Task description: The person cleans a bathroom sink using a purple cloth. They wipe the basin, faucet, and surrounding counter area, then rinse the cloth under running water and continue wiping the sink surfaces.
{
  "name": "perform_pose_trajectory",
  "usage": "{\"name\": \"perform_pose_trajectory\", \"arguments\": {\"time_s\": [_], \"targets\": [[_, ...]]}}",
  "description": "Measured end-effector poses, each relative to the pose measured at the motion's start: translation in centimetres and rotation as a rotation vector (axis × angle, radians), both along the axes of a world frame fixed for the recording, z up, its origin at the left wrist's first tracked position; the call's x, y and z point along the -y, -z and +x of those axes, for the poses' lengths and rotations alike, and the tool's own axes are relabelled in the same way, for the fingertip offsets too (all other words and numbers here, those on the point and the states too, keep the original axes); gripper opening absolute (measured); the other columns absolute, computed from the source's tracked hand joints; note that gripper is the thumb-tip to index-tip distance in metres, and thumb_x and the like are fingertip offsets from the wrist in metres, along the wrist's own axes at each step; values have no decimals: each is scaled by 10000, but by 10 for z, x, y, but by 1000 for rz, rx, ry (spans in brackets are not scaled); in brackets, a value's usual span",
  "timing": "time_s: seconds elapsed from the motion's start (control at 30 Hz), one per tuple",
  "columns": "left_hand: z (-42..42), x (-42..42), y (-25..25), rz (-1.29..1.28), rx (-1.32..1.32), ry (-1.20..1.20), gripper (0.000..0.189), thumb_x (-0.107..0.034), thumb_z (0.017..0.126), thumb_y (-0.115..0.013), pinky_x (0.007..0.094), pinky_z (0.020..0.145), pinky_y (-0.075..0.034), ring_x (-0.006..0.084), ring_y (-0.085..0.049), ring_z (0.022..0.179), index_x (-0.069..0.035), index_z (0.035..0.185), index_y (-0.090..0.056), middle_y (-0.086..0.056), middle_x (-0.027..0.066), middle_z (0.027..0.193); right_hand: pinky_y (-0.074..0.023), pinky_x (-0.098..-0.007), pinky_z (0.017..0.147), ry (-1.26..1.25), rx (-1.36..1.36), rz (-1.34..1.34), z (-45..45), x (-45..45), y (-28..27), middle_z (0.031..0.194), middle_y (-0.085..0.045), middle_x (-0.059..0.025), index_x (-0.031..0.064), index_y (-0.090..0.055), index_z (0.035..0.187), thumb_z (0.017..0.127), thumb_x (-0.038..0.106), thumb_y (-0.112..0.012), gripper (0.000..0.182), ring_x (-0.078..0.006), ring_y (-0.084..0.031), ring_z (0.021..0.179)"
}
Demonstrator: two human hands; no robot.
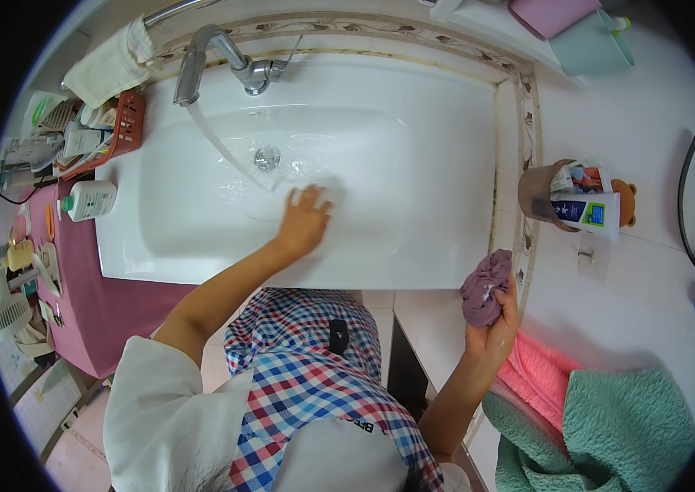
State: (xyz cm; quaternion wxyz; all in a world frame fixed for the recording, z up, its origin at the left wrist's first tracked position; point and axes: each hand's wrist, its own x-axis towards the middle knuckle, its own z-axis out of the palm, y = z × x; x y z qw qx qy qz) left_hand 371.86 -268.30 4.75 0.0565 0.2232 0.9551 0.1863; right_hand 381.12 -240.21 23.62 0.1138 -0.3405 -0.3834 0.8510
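My left hand [305,222] reaches over the white washbasin [433,184], palm down with its fingers apart and nothing in it. Just left of its fingertips, a stream of water [215,140] falls from the chrome faucet [189,77], which is running. Water ripples around the metal drain [267,158]. My right hand [501,317], out at the basin's front right corner, grips a bunched mauve cloth [484,294]. A small patch of white foam shows on the cloth. Part of that hand is hidden behind the bundle.
A red plastic basket [129,126] of toiletries and a white pump bottle [94,200] stand on the left. On the right wall hang a brown cup [538,195] with toothpaste tubes, and pink [538,375] and green [630,412] towels. A cream towel [110,64] hangs at upper left.
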Motion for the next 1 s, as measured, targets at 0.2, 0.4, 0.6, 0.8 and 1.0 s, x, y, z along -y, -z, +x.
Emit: {"name": "perform_pose_trajectory", "arguments": {"time_s": [0.2, 0.4, 0.6, 0.8, 1.0], "targets": [[23, -98, -12, 330, 5, 854, 427, -130, 903, -370, 445, 1083, -214, 298, -274, 1309, -8, 1312, -366, -304, 172, 1399, -455, -351, 833, 40, -7, 32, 16, -11, -6, 1083, -521, -159, -72, -424, 1201, 738, 26, -459, 475, -249, -543, 960], [25, -181, 0, 382, -21, 937, 565, -398, 914, -359, 434, 1113, -37, 246, -109, 1365, -65, 1366, -302, -234, 94, 1448, -454, -351, 835, 133, 67, 45, 30, -15, -6, 1060, -532, -151, -75, -435, 1194, 737, 28, -467, 469, -236, -546, 949], [-47, -247, -6, 115, -124, 447, 612, -435, 922, -283, 427, 1105, -61, 271, -108, 1363, -30, 1379, -248, -191, 127, 1457, -451, -348, 831, 121, 36, -28, 40, -27, 0, 1048, -535, -159, -81, -447, 1174, 733, 22, -464, 453, -248, -545, 941], [-134, -265, 4, 28, -224, 236, 687, -465, 924, -242, 414, 1105, -50, 301, -87, 1361, 44, 1379, -164, -136, 195, 1454, -454, -337, 803, 70, 45, -7, 36, -24, -3, 992, -542, -166, -93, -491, 1096, 718, 19, -457, 395, -243, -550, 899], [-187, -264, -7, -116, -195, 60, 800, -557, 875, -291, 418, 1098, -64, 344, -77, 1355, 64, 1367, -190, -138, 224, 1446, -463, -342, 784, 23, 67, 17, 34, -16, -3, 1009, -544, -175, -96, -488, 1111, 710, 20, -451, 419, -243, -550, 900]]}}
